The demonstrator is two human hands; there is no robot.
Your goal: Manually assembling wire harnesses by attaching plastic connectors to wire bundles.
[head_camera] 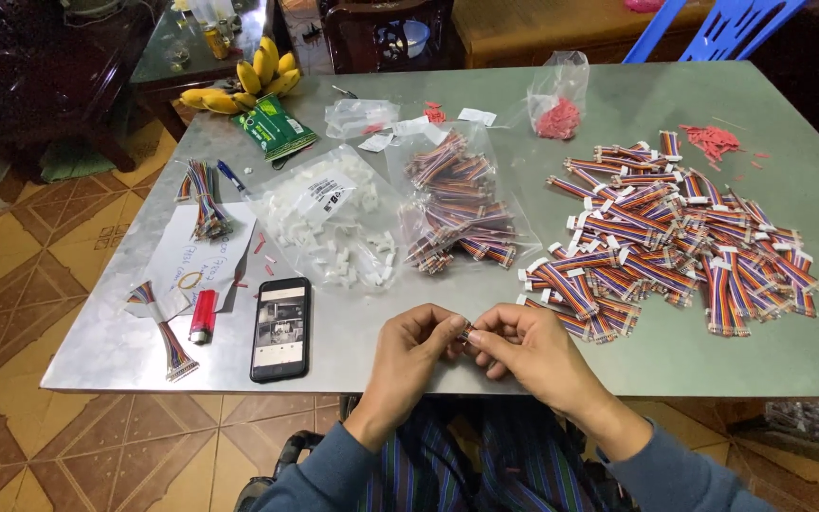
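Both hands — left hand (409, 343), right hand (523, 346) — pinch one small connector (467, 333) | clear white-labelled bag (329, 228) beyond

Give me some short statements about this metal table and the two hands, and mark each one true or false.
1. Both hands, left hand and right hand, pinch one small wire piece between them. True.
2. The black smartphone lies right of the hands. False: it lies to their left.
3. The red cylindrical lighter lies beside the smartphone. True.
4. The big loose pile of multicoloured ribbon cables sits in a bag. False: it lies bare on the grey metal table.
5. The yellow bananas lie at the near edge. False: far left corner.
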